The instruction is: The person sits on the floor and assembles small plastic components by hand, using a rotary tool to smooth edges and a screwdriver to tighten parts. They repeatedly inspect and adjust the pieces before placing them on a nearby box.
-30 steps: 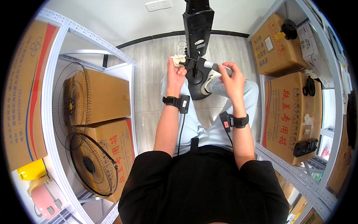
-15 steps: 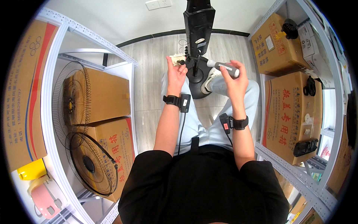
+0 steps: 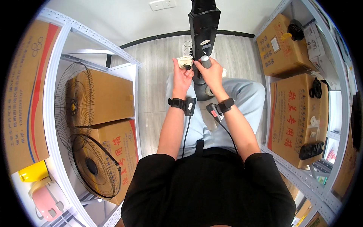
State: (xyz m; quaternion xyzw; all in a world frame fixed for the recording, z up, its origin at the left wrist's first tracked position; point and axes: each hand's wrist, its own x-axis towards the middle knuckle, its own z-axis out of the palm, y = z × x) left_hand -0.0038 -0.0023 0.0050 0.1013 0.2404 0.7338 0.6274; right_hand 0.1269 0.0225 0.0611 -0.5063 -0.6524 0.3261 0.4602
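My left hand [image 3: 181, 80] holds a cream plastic part [image 3: 185, 62] with a black knob [image 3: 187, 67] on its near side, beside the black fan stand [image 3: 204, 32]. Closed round a grey handheld tool, probably an electric screwdriver [image 3: 205, 62], my right hand [image 3: 212, 75] is just right of that part. The tool's grey end points up toward me, and its tip is hidden below my fingers. Whether the tool touches the cream part cannot be made out. Thin dark wires [image 3: 186, 44] hang by the column.
Wire fan guards [image 3: 90, 166] lean against cardboard boxes [image 3: 109, 96] on the left shelf. The right rack holds more boxes [image 3: 285, 113] with small black parts [image 3: 311, 150] on them. Below stands the round black base [image 3: 204, 96], between my legs.
My right hand has moved left toward the cream part and turned the tool from lying sideways to standing with its grey end up. My left hand stays nearly in place, still holding the part.
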